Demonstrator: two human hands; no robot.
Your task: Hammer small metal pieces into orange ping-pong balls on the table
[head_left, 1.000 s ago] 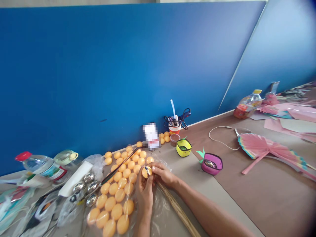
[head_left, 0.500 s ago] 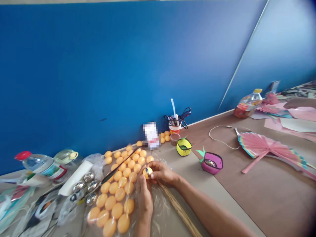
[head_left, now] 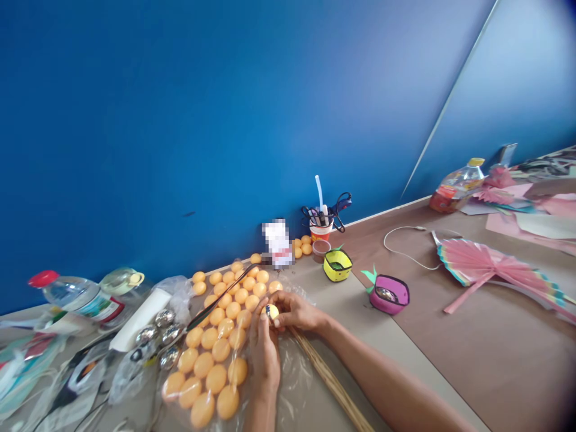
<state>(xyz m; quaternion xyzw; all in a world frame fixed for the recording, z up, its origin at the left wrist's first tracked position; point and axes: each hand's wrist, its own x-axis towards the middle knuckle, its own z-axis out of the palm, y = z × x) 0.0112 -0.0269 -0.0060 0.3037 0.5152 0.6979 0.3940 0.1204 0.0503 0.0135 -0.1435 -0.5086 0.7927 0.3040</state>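
Between my two hands is a small yellow ball (head_left: pixel 271 311) with a dark band across it. My left hand (head_left: pixel 264 345) closes on it from the left, thumb upright against its side. From the right, my right hand (head_left: pixel 297 312) pinches the same ball with thumb and fingers. Just left of my hands, a clear plastic bag holds rows of orange balls (head_left: pixel 216 348). A bundle of thin tan sticks (head_left: pixel 330 378) runs under my right wrist towards the front edge. A dark strap (head_left: pixel 220 298) lies across the bag.
Silver balls (head_left: pixel 168 333), a white roll (head_left: pixel 140 321) and a red-capped bottle (head_left: pixel 81 297) lie at left. Behind stand a cup of tools (head_left: pixel 321 231), a yellow felt basket (head_left: pixel 337 267) and a purple one (head_left: pixel 390 295). Pink folded paper (head_left: pixel 499 267) lies right.
The ball has turned slightly in my fingers, its dark band now further left. The whole view has shifted a little; both hands stay around the ball.
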